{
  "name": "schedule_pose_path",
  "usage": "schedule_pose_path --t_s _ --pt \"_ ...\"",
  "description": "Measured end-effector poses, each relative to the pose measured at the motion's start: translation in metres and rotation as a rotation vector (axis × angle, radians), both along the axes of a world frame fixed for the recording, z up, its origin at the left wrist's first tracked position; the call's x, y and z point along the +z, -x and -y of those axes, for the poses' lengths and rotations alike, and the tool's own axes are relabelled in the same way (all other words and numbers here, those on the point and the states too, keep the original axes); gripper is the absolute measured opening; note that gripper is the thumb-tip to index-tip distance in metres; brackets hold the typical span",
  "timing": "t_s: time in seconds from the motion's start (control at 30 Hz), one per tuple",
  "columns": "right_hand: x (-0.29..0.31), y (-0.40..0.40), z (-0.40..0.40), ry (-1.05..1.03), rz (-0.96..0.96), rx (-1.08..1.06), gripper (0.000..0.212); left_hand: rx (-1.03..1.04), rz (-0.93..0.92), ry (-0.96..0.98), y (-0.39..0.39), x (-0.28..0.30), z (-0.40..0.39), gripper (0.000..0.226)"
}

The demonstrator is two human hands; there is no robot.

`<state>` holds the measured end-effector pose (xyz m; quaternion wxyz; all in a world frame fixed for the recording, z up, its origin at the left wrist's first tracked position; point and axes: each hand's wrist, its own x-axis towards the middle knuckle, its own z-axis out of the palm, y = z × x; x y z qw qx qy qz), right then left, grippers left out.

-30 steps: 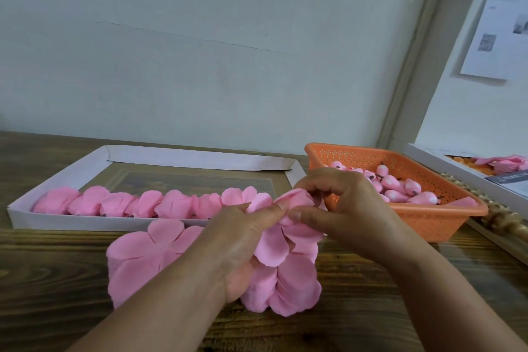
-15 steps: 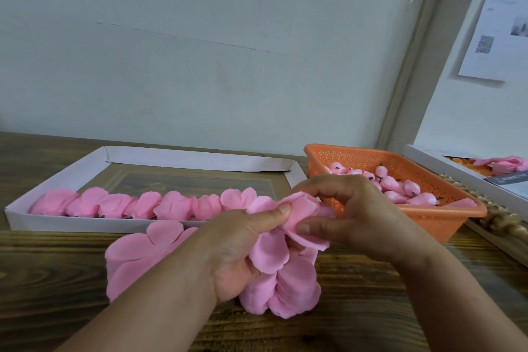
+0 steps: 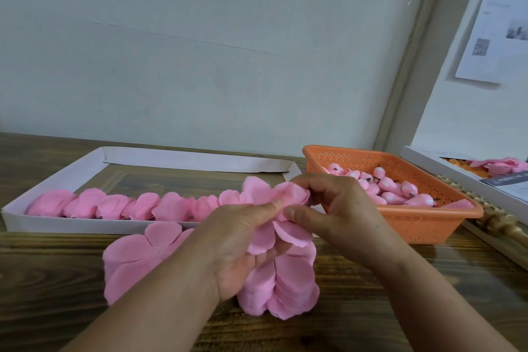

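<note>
Together, fingers [image 3: 268, 205] of left hand [image 3: 240, 240] and right hand [image 3: 343, 217] pinch petals [image 3: 288, 277] before tray [image 3: 57, 226] and basket [image 3: 428, 227].

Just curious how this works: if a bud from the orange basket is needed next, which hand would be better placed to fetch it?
Probably the right hand: it sits just beside the orange basket, pinching only the top petal. The left hand grips the petal stack, farther away.
</note>
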<state>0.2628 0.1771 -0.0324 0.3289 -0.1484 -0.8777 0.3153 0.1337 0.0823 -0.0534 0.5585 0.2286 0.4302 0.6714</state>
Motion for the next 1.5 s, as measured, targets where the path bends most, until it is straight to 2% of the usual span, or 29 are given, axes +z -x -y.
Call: schedule_pose_path --t_s 0.17,0.3,0.47,0.57,0.73,0.87,1.0,1.17,1.5 --pt "0.000 0.002 0.000 0.037 -0.019 -0.040 0.018 0.115 -0.301 -0.024 -0.002 -0.005 -0.003 0.021" --pt "0.000 0.004 0.004 -0.025 0.032 -0.063 0.019 0.137 -0.412 -0.008 -0.003 -0.008 -0.003 0.017" --pt "0.001 0.004 0.007 -0.061 0.046 -0.051 0.016 0.168 -0.423 -0.039 -0.004 -0.009 -0.004 0.013" --pt "0.001 0.006 0.008 -0.094 0.054 -0.082 0.014 0.171 -0.443 -0.063 -0.006 -0.009 -0.005 0.021" --pt "0.002 0.005 0.008 -0.044 0.039 -0.148 0.017 0.229 -0.456 -0.028 -0.003 -0.011 -0.005 0.019" --pt "0.004 0.005 0.011 -0.001 0.028 -0.086 0.023 0.297 -0.471 0.035 -0.003 -0.010 -0.006 0.019" --pt "0.003 0.004 0.009 -0.030 0.076 -0.082 0.015 0.345 -0.531 0.079 -0.004 -0.008 -0.005 0.023" --pt "0.001 0.006 0.008 0.003 0.081 -0.064 0.012 0.391 -0.508 0.104 -0.004 -0.006 -0.004 0.016" --pt "0.000 0.007 0.007 0.044 0.027 -0.018 0.014 0.367 -0.500 0.062 -0.004 -0.006 -0.004 0.014"
